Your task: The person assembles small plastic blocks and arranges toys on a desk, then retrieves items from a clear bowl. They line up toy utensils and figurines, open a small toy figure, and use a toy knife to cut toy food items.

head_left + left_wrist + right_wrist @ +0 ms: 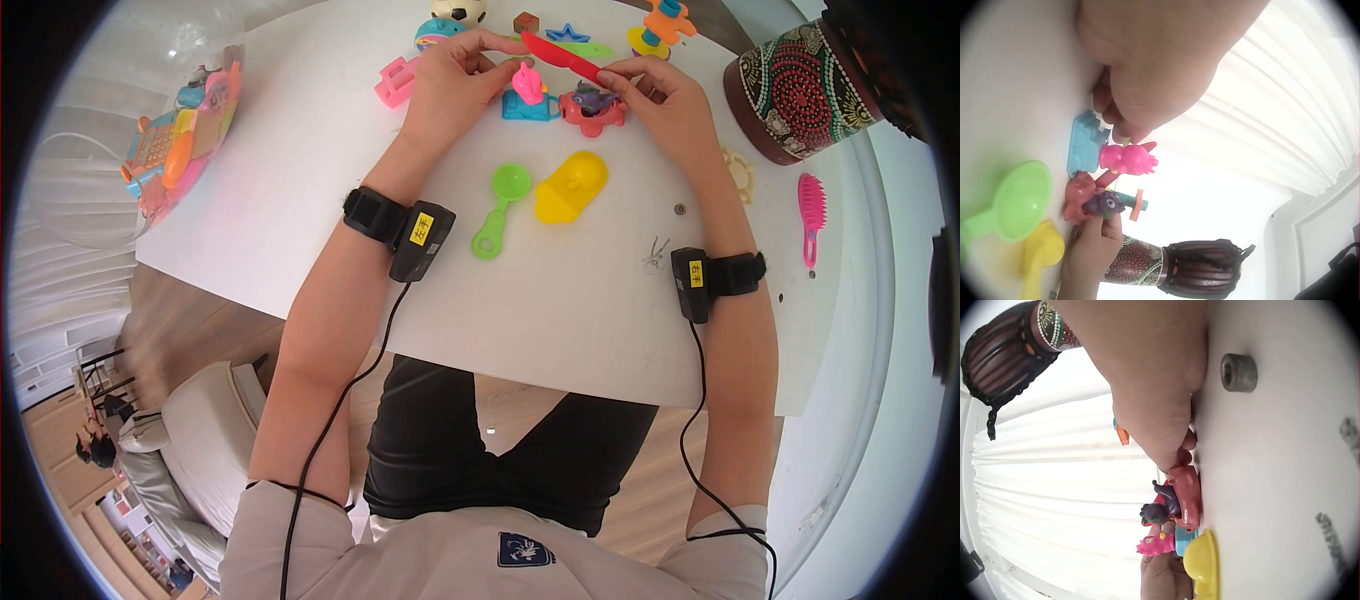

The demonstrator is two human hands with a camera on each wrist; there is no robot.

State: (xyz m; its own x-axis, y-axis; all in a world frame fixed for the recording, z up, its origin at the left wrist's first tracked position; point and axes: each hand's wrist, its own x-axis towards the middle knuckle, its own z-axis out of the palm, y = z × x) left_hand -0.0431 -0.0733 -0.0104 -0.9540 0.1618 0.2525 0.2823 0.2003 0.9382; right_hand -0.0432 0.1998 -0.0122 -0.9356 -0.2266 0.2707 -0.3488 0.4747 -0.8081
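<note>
A red toy knife (562,58) spans the gap between both hands at the far side of the table. The left hand (445,90) has its curled index finger and thumb at the knife's left end; their exact contact is partly hidden. The right hand (665,105) pinches its right end. Below the knife, a pink figure (527,84) stands on a light-blue toy (530,106). Beside it, a purple figure (1163,506) sits in a coral-red toy car (1188,499), close to the right fingers. A green flat toy (590,49) lies behind the knife.
Nearer the body lie a green spoon (497,212) and a yellow toy (572,187). A pink toy (396,82), blue star (568,34) and ball (460,10) stand around the far side. A patterned pot (800,95) and pink brush (812,215) are at right.
</note>
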